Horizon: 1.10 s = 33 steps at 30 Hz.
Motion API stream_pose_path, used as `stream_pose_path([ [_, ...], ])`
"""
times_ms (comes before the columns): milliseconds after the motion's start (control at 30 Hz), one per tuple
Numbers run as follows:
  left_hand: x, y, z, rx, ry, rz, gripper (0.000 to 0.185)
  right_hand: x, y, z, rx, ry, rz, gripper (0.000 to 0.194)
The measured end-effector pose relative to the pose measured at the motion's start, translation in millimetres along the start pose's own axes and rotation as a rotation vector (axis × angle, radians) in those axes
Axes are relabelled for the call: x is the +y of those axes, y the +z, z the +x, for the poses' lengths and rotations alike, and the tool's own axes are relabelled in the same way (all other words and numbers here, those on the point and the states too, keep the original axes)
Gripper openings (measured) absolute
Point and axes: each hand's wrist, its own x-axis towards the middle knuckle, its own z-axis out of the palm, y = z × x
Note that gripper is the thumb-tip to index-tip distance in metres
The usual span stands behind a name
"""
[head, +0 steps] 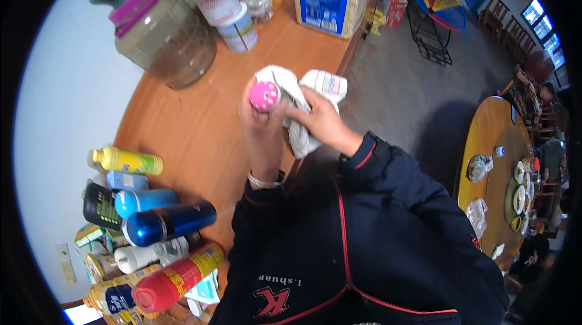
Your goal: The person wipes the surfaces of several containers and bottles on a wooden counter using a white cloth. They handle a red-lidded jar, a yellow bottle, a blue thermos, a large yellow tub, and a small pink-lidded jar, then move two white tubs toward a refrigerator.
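Observation:
My left hand (259,120), with a silver bangle at its wrist, grips a small object with a round pink top (264,96) marked with white spots. The object's body is mostly hidden by my fingers and by a cloth, so its kind is unclear. My right hand (326,120) pinches the white cloth (322,83), which has thin stripes. Part of this cloth wraps behind the pink top, and a fold hangs below my right fingers. Both hands are held close together above the front edge of a wooden counter (191,129).
A large jar with a purple lid (166,38), stacked tubs (223,4) and a clear container of oats (332,0) stand at the back. Toward the left lie a yellow bottle (129,160), a blue flask (172,222) and a red spray can (179,277). A round table (473,143) holds dishes.

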Motion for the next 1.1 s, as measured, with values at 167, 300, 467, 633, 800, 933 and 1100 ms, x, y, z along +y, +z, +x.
stream_pose_path([
  [167,-5.3,-2.9,-1.8,0.033,0.160,0.224,0.059,-1.1,-4.7,0.5,-0.005,0.214,0.431,0.038],
  [300,-8.1,-2.7,-1.9,0.161,0.214,0.681,0.054,-8.1,-9.7,0.2,0.071,0.108,0.504,0.039],
  [467,-13.5,1.3,-4.9,0.116,0.131,0.861,0.045,-13.3,-1.8,-8.5,-0.050,-0.215,0.100,0.045],
  [633,-11.5,2.5,-8.9,0.019,0.064,0.757,0.037,-11.3,7.0,-10.7,-0.031,-0.301,-0.002,0.031],
  [800,-7.8,6.6,-12.3,0.006,0.039,0.886,0.036,-16.1,6.4,-7.6,0.008,-0.312,0.010,0.028],
  [933,-7.9,9.5,-13.7,0.005,0.088,0.918,0.037,-20.0,6.0,-5.4,0.040,-0.336,-0.064,0.029],
  [1100,-8.3,9.8,-16.9,0.002,0.184,0.925,0.040,-15.8,5.8,1.7,0.061,-0.282,0.072,0.031],
])
